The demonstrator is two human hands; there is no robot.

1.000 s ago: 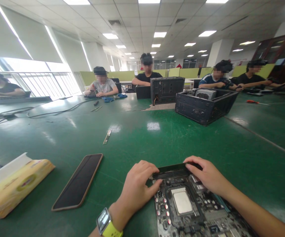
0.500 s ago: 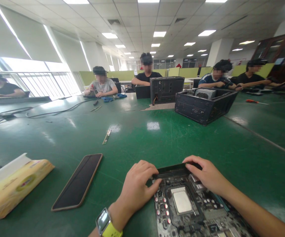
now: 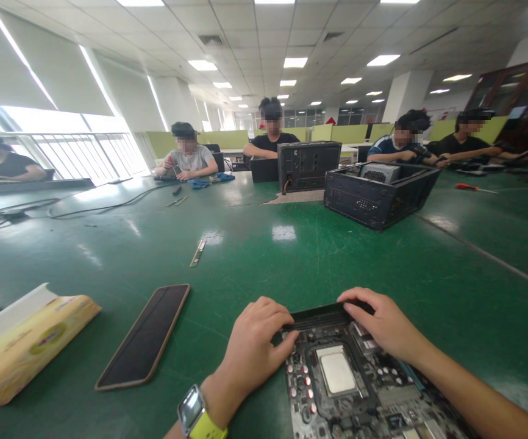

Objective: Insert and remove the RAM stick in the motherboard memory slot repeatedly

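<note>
Near part of motherboard [image 3: 383, 399] beyond bottom edge; yellow packet [image 3: 30, 341] partly beyond left edge.

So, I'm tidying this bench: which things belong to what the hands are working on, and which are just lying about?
In hand: motherboard, memory slots at its far edge, pressed by left hand and right hand.
Lying about: phone, yellow packet, loose strip, open computer case, screwdriver.

Left hand [image 3: 255, 347] and right hand [image 3: 383, 323] lie palms down, side by side, fingers bent forward
</note>
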